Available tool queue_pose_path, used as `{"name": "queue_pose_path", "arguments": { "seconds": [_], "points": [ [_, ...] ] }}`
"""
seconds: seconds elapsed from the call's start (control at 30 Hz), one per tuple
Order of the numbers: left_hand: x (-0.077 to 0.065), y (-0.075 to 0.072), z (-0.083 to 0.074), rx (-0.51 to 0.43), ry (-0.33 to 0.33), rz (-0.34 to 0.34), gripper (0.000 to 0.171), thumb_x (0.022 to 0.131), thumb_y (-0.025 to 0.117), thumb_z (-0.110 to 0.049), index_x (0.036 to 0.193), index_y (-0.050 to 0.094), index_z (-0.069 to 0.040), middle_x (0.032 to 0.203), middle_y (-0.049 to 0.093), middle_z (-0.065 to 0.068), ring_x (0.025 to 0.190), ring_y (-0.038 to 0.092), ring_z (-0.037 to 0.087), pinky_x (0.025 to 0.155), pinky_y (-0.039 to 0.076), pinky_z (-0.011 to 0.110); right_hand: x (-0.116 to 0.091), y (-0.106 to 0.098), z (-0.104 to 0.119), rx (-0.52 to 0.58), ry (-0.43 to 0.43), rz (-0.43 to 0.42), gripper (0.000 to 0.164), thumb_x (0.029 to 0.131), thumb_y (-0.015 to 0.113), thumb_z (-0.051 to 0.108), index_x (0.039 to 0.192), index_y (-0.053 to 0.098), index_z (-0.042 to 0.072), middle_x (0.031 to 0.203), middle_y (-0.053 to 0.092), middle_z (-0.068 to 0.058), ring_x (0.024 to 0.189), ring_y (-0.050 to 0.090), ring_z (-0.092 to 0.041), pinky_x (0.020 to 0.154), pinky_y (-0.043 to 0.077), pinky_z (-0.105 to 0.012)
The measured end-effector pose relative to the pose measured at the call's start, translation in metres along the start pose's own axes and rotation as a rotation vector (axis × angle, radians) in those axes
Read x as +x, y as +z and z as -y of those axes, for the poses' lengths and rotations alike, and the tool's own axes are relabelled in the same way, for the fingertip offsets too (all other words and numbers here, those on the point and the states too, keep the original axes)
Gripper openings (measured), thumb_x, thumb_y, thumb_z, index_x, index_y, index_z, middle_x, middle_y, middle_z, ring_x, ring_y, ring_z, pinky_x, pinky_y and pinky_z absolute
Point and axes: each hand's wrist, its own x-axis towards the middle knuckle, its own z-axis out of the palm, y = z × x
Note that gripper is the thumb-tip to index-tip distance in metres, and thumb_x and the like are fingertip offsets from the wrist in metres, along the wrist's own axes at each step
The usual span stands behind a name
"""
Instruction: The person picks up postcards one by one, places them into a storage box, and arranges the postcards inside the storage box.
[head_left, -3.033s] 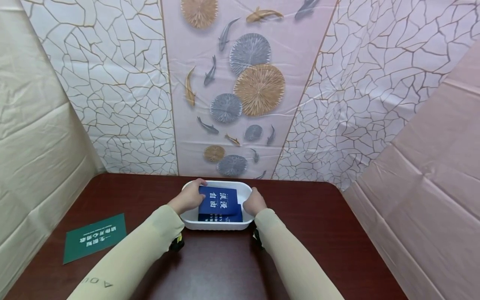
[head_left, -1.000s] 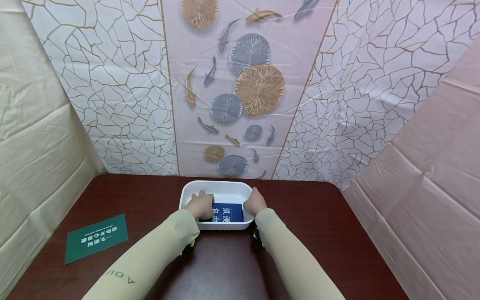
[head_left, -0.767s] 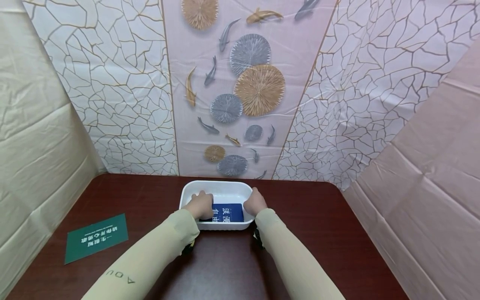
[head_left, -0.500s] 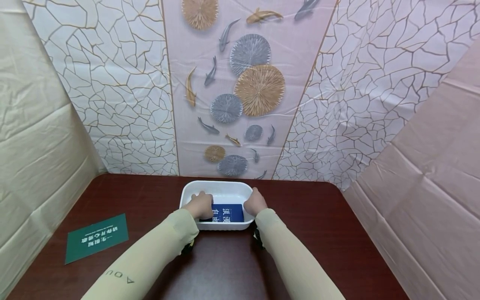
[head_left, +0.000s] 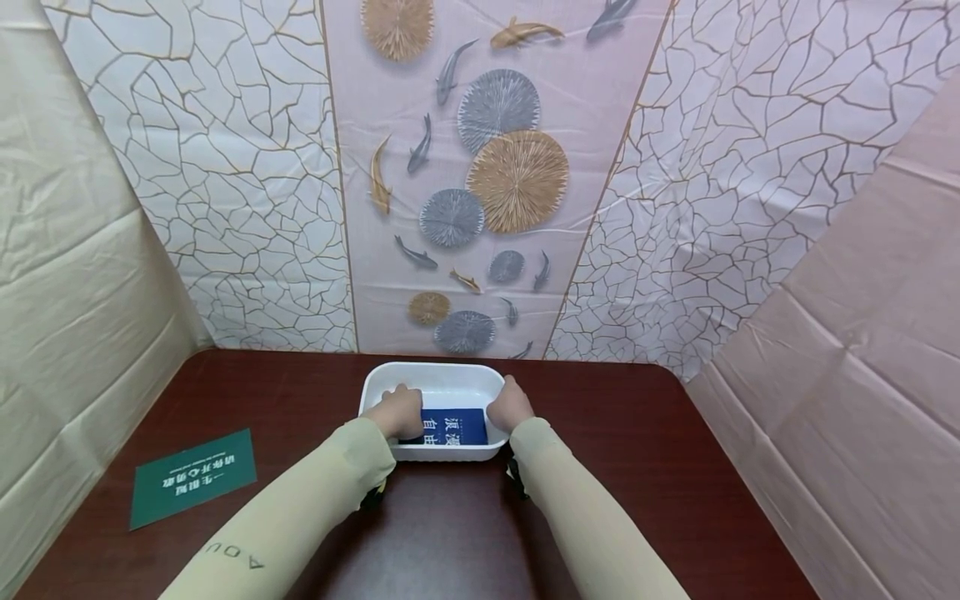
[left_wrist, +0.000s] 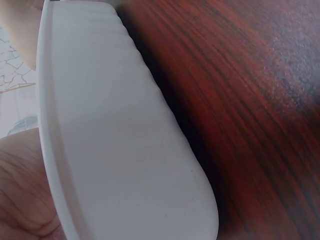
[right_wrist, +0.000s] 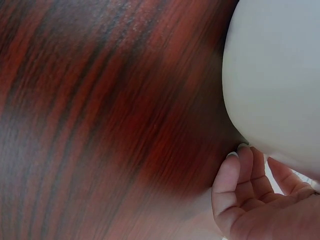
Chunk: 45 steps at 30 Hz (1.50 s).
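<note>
A white plastic tray [head_left: 457,452] stands near the far edge of the dark red table. Inside it lies a blue card [head_left: 467,425] with white characters, its left end covered by my left hand [head_left: 401,410]. That hand reaches over the tray's near rim, fingers bent downward at the card; with the fingertips hidden, I cannot tell whether they pinch it. In the left wrist view part of the palm [left_wrist: 22,185] shows beyond the tray wall [left_wrist: 115,130]. My right hand [head_left: 512,404] grips the tray's right end, its fingers [right_wrist: 227,175] curled against the outside in the right wrist view.
A green card [head_left: 195,479] with white characters lies on the table's left side. Behind the table hangs a patterned cloth [head_left: 457,183] with fish and round shapes. Pale fabric panels [head_left: 840,367] rise along both sides.
My left hand has lowered the blue card from a tilted hold over another blue card to the tray's near side. In the last half second it shifts slightly left. The right hand stays put.
</note>
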Motion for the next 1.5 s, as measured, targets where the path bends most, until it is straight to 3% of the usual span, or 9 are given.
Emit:
{"name": "queue_pose_path", "arguments": {
  "seconds": [0.2,0.3,0.43,0.53,0.77,1.07,1.23,1.5],
  "points": [
    [-0.006,-0.004,0.003,-0.044,0.023,-0.020,0.030,0.077,0.067,-0.009,0.105,0.064,0.002,0.095,0.054,0.015,0.087,0.052,0.030,0.082,0.045,0.046,-0.001,0.000,-0.002,0.013,0.001,-0.002,0.075,0.088,0.061,-0.002,0.152,0.022,0.003,0.146,0.040,-0.020,0.127,0.046,-0.033,0.097,0.043,-0.052],
    [-0.012,-0.012,0.005,-0.100,0.084,-0.066,0.038,0.080,0.067,-0.010,0.115,0.062,0.003,0.105,0.056,0.019,0.095,0.055,0.030,0.087,0.046,0.045,-0.001,-0.001,-0.003,0.014,-0.004,-0.002,0.074,0.088,0.061,-0.002,0.151,0.023,0.002,0.145,0.041,-0.020,0.126,0.047,-0.033,0.096,0.044,-0.052],
    [-0.020,-0.026,0.013,-0.165,0.200,-0.160,0.039,0.082,0.069,-0.011,0.117,0.061,0.004,0.111,0.059,0.020,0.102,0.057,0.028,0.089,0.047,0.043,-0.002,-0.002,-0.004,0.018,-0.003,-0.002,0.074,0.088,0.061,-0.002,0.151,0.024,0.002,0.144,0.042,-0.020,0.125,0.048,-0.034,0.096,0.044,-0.052],
    [-0.029,-0.039,0.020,-0.196,0.218,-0.210,0.041,0.082,0.072,-0.015,0.117,0.062,0.002,0.110,0.061,0.017,0.099,0.059,0.026,0.086,0.048,0.041,-0.003,-0.004,-0.004,0.020,0.003,-0.002,0.074,0.088,0.061,-0.001,0.151,0.023,0.002,0.144,0.041,-0.020,0.126,0.047,-0.034,0.096,0.044,-0.052],
    [-0.056,-0.065,0.051,-0.274,0.145,-0.232,0.054,0.078,0.082,-0.029,0.120,0.061,-0.003,0.105,0.061,0.012,0.092,0.060,0.024,0.079,0.051,0.040,-0.004,-0.005,-0.004,0.011,-0.010,-0.014,0.074,0.088,0.061,0.000,0.151,0.023,0.001,0.144,0.041,-0.021,0.126,0.047,-0.035,0.096,0.044,-0.052],
    [-0.083,-0.077,0.109,-0.273,0.099,-0.227,0.075,0.072,0.084,-0.043,0.125,0.056,0.002,0.115,0.058,0.021,0.103,0.059,0.036,0.085,0.048,0.048,-0.002,-0.003,-0.005,0.026,0.008,-0.006,0.076,0.088,0.061,-0.001,0.152,0.021,0.003,0.147,0.038,-0.020,0.128,0.045,-0.034,0.098,0.041,-0.054],
    [-0.099,-0.074,0.139,-0.248,0.036,-0.155,0.091,0.065,0.087,-0.048,0.130,0.051,0.004,0.123,0.052,0.027,0.110,0.052,0.040,0.088,0.046,0.053,-0.003,-0.002,-0.005,0.020,-0.001,-0.003,0.075,0.088,0.061,-0.002,0.152,0.021,0.002,0.146,0.039,-0.020,0.128,0.045,-0.034,0.098,0.042,-0.053],
    [-0.120,-0.058,0.187,-0.168,-0.068,-0.047,0.093,0.062,0.091,-0.034,0.129,0.046,0.011,0.124,0.039,0.041,0.110,0.045,0.050,0.089,0.042,0.060,-0.002,0.000,-0.005,0.021,0.002,-0.004,0.076,0.087,0.061,-0.002,0.152,0.022,0.003,0.145,0.040,-0.020,0.127,0.046,-0.034,0.098,0.042,-0.053]
  ]
}}
